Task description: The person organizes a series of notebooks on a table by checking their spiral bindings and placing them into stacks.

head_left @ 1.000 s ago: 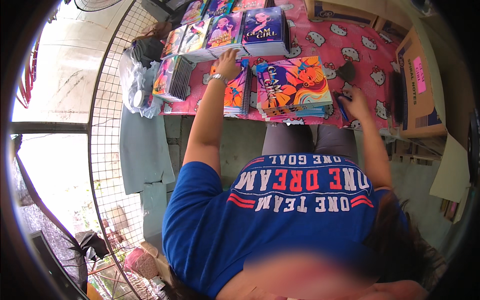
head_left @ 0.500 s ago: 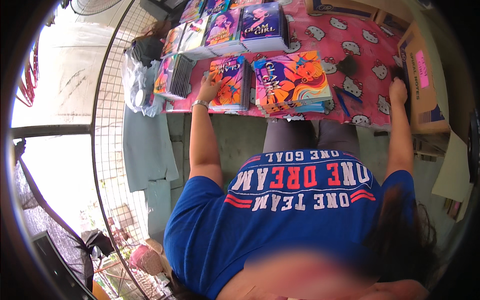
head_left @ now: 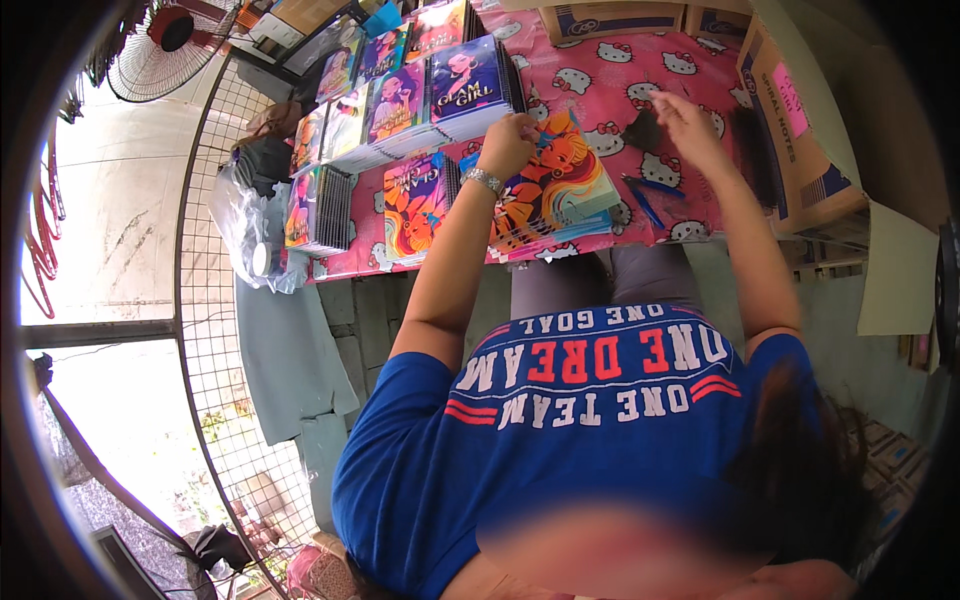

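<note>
Orange and purple artwork covers the wide stack (head_left: 568, 190), which lies near the front edge of the pink tabletop (head_left: 585, 85), just right of the spiral stack (head_left: 418, 205). Half a second ago the left hand (head_left: 508, 145) was at the left side of the spiral stack; it has since crossed to the wide stack's upper left corner. Its fingers are curled there, but I cannot tell whether they grasp a cover or only rest against it. The right hand (head_left: 690, 130) has come away from beside the box (head_left: 800, 150) and hangs over the tabletop, fingers loosely spread with nothing seen between them. Below it lies the blue tool (head_left: 648, 207), which that hand was at a second ago and is now apart from. The spiral stack is thus left untouched, and attention seems to have passed to the wide stack.
</note>
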A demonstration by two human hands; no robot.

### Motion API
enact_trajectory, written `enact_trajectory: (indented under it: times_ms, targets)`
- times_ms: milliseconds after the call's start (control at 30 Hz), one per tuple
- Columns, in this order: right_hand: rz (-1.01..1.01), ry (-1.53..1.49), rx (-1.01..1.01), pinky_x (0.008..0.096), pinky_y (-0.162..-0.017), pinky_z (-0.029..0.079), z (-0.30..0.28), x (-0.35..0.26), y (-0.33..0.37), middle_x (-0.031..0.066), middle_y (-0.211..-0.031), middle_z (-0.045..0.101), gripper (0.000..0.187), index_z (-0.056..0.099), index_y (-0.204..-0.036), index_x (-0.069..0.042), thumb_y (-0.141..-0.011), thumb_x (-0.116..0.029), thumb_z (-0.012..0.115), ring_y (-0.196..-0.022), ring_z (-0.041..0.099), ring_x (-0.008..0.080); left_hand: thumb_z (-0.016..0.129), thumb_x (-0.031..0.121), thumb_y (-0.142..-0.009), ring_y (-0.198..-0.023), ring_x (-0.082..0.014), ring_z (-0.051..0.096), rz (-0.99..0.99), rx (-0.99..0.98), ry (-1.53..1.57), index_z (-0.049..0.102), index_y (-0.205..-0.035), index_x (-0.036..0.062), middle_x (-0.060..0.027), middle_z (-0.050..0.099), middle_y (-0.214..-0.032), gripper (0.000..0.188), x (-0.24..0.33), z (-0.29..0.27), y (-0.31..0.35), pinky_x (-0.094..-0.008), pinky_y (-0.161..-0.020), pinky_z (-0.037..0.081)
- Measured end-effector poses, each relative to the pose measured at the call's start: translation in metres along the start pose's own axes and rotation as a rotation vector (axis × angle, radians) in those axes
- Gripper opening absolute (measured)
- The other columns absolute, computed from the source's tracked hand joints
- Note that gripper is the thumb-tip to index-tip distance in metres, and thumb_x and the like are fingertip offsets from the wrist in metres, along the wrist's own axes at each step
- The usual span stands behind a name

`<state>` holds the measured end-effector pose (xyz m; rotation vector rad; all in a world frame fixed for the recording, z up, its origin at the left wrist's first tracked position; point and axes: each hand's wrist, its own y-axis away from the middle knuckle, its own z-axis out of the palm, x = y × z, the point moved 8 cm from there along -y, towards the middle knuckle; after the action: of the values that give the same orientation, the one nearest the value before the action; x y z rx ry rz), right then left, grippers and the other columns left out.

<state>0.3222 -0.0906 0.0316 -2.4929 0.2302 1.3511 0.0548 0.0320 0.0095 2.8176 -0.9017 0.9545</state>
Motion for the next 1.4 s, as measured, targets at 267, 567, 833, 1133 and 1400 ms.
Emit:
enact_trajectory:
  times_ms: [267, 567, 833, 1133, 1400]
  targets:
    - [-0.508, -0.272, -0.026, 0.0283, -0.071, 0.049, 0.016, -0.102, 0.027, 0.0044, -0.086, 0.064, 0.026, 0.068, -0.12, -0.01, -0.096, -0.008, 0.058, -0.075, 0.06, 0.0137, 0.063, -0.002, -0.084, -0.081, -0.0252, 0.067, 0.298, 0.163, 0.04, 0.061, -0.103, 0.0027, -0.0134, 0.068, -0.089, 0.02, 0.101, -0.101, 0.052, -0.0346, -0.071, 0.049]
    - [-0.601, -0.161, -0.007, 0.0303, -0.076, 0.049, 0.015, -0.131, 0.046, 0.0054, -0.094, 0.061, 0.021, 0.07, -0.111, -0.006, -0.09, -0.002, 0.064, -0.088, 0.059, 0.0179, 0.068, 0.014, -0.081, -0.087, -0.0276, 0.062, 0.359, 0.217, -0.236, 0.061, -0.104, 0.0072, -0.0084, 0.068, -0.093, 0.024, 0.122, -0.094, 0.079, -0.039, -0.084, 0.041]
    - [-0.485, -0.22, -0.156, 0.0293, -0.077, 0.049, 0.027, -0.125, 0.056, 0.0072, -0.093, 0.06, 0.021, 0.068, -0.109, -0.004, -0.09, 0.002, 0.063, -0.085, 0.06, 0.0183, 0.069, 0.015, -0.083, -0.088, -0.0249, 0.062, 0.481, 0.264, -0.276, 0.063, -0.112, 0.0103, -0.006, 0.069, -0.093, 0.03, 0.137, -0.088, 0.084, -0.0395, -0.086, 0.041]
    - [-0.26, -0.079, -0.243, 0.0384, -0.073, 0.052, 0.02, -0.152, 0.07, 0.0173, -0.093, 0.067, 0.03, 0.055, -0.124, -0.006, -0.095, -0.013, 0.057, -0.086, 0.067, 0.0327, 0.066, 0.01, -0.083, -0.093, -0.0266, 0.061, 0.568, 0.244, -0.315, 0.057, -0.11, 0.0092, -0.0063, 0.065, -0.094, 0.028, 0.165, -0.061, 0.086, -0.0413, -0.089, 0.04]
    - [-0.052, -0.279, -0.417, 0.0426, -0.082, 0.053, 0.05, -0.068, -0.007, 0.0205, -0.108, 0.064, 0.025, 0.057, -0.112, -0.007, -0.091, -0.021, 0.062, -0.098, 0.066, 0.037, 0.067, 0.012, -0.086, -0.092, -0.0284, 0.059, 0.588, 0.211, -0.245, 0.058, -0.105, 0.0069, -0.0079, 0.065, -0.095, 0.022, 0.159, -0.077, 0.106, -0.0412, -0.089, 0.039]
